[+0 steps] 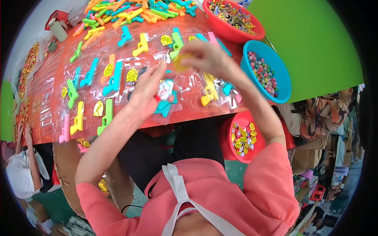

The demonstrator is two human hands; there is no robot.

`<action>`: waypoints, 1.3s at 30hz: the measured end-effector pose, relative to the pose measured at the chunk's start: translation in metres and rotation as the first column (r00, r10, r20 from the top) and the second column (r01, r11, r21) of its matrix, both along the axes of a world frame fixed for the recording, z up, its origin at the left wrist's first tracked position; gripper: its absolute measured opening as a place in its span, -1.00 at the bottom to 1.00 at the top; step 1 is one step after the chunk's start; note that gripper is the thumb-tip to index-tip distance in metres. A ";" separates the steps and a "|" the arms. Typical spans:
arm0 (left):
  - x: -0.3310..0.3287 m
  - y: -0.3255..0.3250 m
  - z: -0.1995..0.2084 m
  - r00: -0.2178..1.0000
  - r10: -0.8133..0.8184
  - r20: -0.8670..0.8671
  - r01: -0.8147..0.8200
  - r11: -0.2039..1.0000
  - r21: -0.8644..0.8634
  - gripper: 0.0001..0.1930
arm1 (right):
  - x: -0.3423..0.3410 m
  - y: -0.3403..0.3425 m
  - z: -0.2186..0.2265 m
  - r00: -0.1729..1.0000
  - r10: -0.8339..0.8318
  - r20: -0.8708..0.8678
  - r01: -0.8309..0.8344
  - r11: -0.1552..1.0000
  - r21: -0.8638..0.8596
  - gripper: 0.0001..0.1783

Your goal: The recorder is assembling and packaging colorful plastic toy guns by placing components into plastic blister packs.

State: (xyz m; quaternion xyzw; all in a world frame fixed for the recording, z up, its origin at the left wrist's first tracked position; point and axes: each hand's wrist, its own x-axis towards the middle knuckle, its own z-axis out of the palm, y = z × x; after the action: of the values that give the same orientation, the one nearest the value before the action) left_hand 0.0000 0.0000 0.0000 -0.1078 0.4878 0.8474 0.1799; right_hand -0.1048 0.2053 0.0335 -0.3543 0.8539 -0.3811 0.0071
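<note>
Over the middle of the red table, my right hand [208,59] pinches a shiny yellow badge-like piece [182,62]; both are smeared by motion. My left hand [147,85] is next to it, thumb side up, curled around a shiny white-and-red piece [165,90]; its lower fingers are hidden. Below them lies a clear plastic tray with a teal toy gun [163,108]. Around my hands, clear trays hold toy guns, such as a yellow one [210,90] and a blue one [114,80]. Several trays also hold a yellow piece [132,74].
A pile of coloured toy guns [138,11] covers the table's far side. At right stand a red basin [258,34] of small parts and a blue basin [286,84] of beads. A red bucket [226,145] of shiny badges is by my lap. Another person's hands [26,133] work at left.
</note>
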 end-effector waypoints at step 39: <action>-0.105 -0.042 -0.009 0.999 -0.035 -0.024 0.028 0.968 -0.249 -0.50 | -0.185 0.042 -0.059 0.879 0.222 -0.421 0.085 0.796 0.599 -0.76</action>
State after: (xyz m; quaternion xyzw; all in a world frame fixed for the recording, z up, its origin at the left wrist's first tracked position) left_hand -0.1049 -0.0421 -0.0094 -0.1097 0.5942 0.7781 0.1718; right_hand -0.2895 0.2470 -0.0255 -0.4469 0.8915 0.0076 -0.0742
